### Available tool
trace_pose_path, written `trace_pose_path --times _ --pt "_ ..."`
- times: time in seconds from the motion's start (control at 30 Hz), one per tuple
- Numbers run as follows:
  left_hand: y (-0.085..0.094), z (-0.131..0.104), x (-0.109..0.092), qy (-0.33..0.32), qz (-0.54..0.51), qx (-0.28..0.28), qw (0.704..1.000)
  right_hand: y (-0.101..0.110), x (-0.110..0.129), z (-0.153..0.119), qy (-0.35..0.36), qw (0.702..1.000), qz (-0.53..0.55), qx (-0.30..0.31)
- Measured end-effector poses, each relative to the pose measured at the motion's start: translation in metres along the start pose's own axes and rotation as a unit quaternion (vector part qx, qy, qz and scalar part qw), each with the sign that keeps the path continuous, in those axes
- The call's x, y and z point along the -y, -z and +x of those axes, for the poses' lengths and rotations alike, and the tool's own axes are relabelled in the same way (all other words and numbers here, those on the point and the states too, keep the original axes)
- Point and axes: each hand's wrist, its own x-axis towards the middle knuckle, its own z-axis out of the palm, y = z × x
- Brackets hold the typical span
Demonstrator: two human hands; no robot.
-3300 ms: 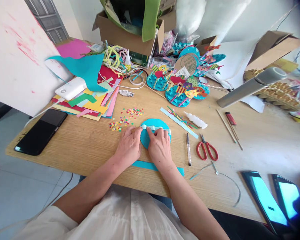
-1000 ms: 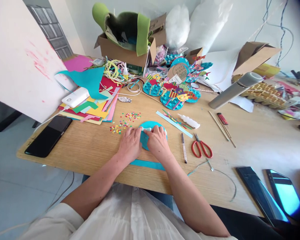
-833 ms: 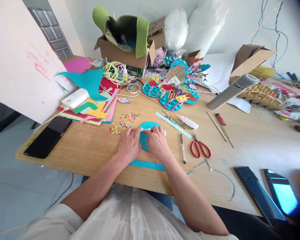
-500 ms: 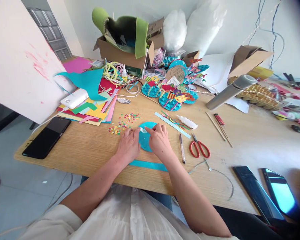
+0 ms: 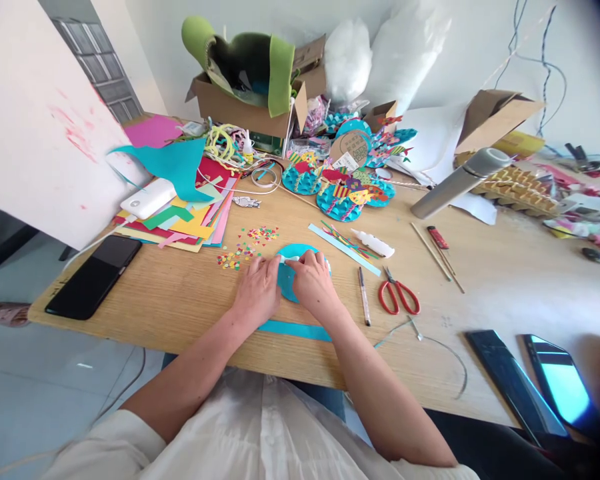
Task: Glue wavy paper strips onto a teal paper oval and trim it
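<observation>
Two-sided grip: left fingers [image 5: 271, 267] and right fingers [image 5: 305, 265] seemingly pinch pale strip [image 5: 283, 259] over blue disc [image 5: 288, 287] beneath them, strip likely light, crease-prone, best held by edges.

Pen [image 5: 364, 297] between disc [image 5: 287, 283] and scissors [image 5: 399, 292], bottle [image 5: 376, 244] behind.

Cannot see the blue disc [image 5: 289, 287] whole beneath the right hand [image 5: 314, 281], read the white label [image 5: 346, 162], or follow the foot [image 5: 11, 315] past the left edge.

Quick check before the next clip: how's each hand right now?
Left hand: fingertips pressing the pale strip; grip unclear.
Right hand: index finger on it; grip unclear.
</observation>
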Motion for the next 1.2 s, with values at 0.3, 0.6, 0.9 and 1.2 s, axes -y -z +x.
trace_pose_path --times 0.3,0.6,0.9,1.2 --pt "0.007 0.003 -0.010 0.004 0.028 0.023 0.999 0.021 -0.043 -0.011 -0.049 0.988 0.052 -0.136" --pt "0.004 0.009 -0.015 0.006 0.058 0.024 0.998 0.007 -0.019 -0.020 -0.026 0.998 -0.033 -0.044" --pt "0.002 0.010 -0.016 0.010 0.064 0.031 0.997 0.002 -0.019 -0.018 -0.029 0.998 -0.043 -0.020" --pt "0.001 0.010 -0.017 0.010 0.080 0.031 0.996 0.001 -0.011 -0.018 -0.020 0.997 -0.068 -0.020"
